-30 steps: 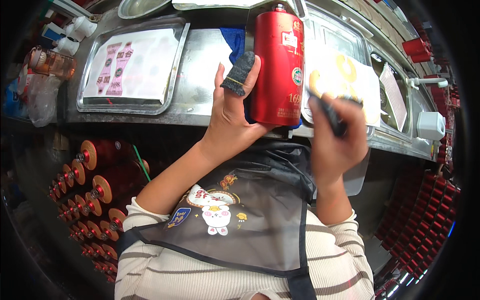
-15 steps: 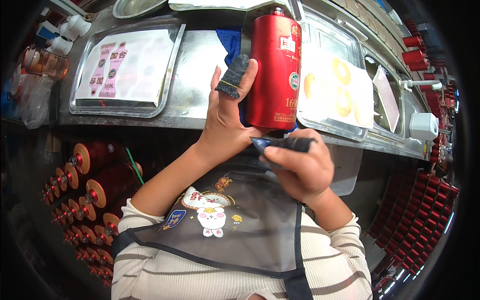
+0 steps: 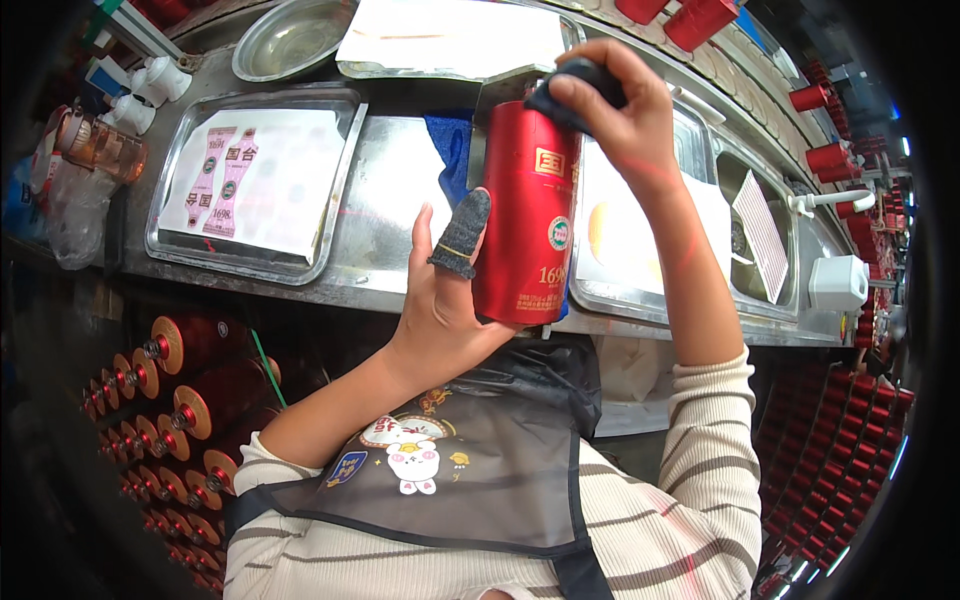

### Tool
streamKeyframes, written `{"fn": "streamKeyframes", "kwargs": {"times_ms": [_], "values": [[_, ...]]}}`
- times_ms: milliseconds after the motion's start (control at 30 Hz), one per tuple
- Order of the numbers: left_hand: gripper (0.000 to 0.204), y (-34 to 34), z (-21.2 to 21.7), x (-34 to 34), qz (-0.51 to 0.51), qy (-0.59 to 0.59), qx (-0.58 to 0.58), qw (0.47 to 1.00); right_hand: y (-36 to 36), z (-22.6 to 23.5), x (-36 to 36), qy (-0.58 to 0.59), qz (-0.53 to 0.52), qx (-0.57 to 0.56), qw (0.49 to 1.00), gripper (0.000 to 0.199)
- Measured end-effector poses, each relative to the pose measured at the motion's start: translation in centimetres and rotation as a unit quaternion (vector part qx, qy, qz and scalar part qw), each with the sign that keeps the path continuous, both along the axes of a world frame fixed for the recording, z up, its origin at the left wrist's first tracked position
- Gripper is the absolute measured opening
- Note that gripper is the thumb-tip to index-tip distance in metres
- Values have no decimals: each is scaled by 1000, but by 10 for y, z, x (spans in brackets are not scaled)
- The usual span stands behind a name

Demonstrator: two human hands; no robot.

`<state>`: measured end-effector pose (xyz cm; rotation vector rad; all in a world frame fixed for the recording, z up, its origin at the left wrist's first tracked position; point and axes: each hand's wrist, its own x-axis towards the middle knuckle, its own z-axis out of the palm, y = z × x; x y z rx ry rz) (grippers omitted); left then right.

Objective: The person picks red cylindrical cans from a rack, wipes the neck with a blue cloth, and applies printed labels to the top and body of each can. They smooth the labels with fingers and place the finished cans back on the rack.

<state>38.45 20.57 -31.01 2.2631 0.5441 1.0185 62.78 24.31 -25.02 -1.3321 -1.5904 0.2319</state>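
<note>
One red bottle (image 3: 520, 225), left grip (image 3: 440, 320) holding it low, right grip (image 3: 630, 120) clutching dark object (image 3: 590, 88)

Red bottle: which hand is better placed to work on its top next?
Right hand, probably: it holds a dark tool at the top of the red bottle, while the left hand touches its lower end.

A lane of bare bench (image 3: 385, 200) runs in from the near edge between the left tray (image 3: 240, 266) and the blue cloth (image 3: 450, 160), narrowed by the left hand (image 3: 445, 310). Toward the far edge a paper-covered tray (image 3: 440, 40) closes it, a metal bowl (image 3: 290, 45) alongside. Right of the red bottle (image 3: 520, 215), the right forearm (image 3: 700, 270) crosses the right tray (image 3: 620, 299); room behind it is hard to judge.
</note>
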Motion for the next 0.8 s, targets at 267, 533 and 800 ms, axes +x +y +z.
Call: {"fn": "streamKeyframes", "kwargs": {"times_ms": [267, 533, 800], "values": [[108, 18, 9, -2, -2, 94, -7, 996, -109, -18, -58, -164, 75, 90, 980, 18], [106, 9, 12, 21, 10, 128, -143, 981, 3, 0, 12, -24, -78, 106, 991, 19], [108, 22, 6, 23, -37, 78, -128, 988, -73, -14, -14, -12, 4, 20, 1000, 31]]}}
